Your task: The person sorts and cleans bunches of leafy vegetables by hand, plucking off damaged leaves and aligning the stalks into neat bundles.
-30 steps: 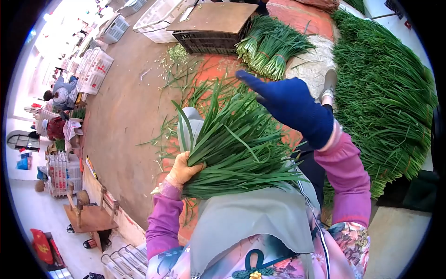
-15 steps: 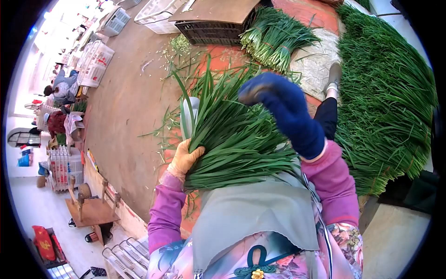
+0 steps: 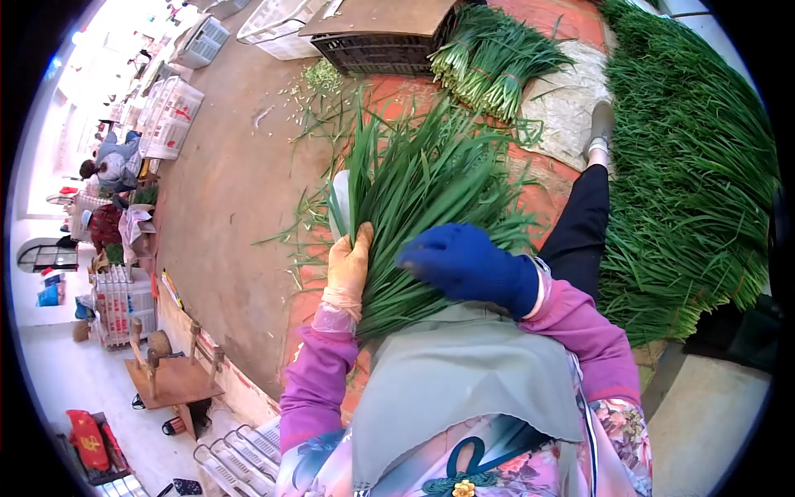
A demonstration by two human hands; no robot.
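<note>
A large loose bunch of long, flat green leaves, like garlic chives [image 3: 439, 182], spreads across my lap and fans away from me. My left hand [image 3: 348, 265], in a tan rubber glove, grips the left side of the bunch, thumb on top. A whitish flat piece [image 3: 340, 199] shows beside the leaves just beyond that hand. Over the near part of the bunch is my right hand [image 3: 472, 263] in a dark blue knit glove. Its fingers point left and their tips are blurred, so whether they pinch any leaves is unclear. A grey apron [image 3: 464, 373] covers my lap.
A big heap of green leaves [image 3: 687, 182] lies along the right. Tied bunches [image 3: 497, 66] rest ahead, near a dark crate [image 3: 373, 54] topped with board. Trimmings [image 3: 319, 91] litter the floor. A small wooden chair [image 3: 174, 381] stands lower left; people [image 3: 116, 161] sit far left.
My right hand has come down and toward me, from above the leaves to the near part of the bunch. The leaves have swung more upright, and my left hand has shifted slightly right.
</note>
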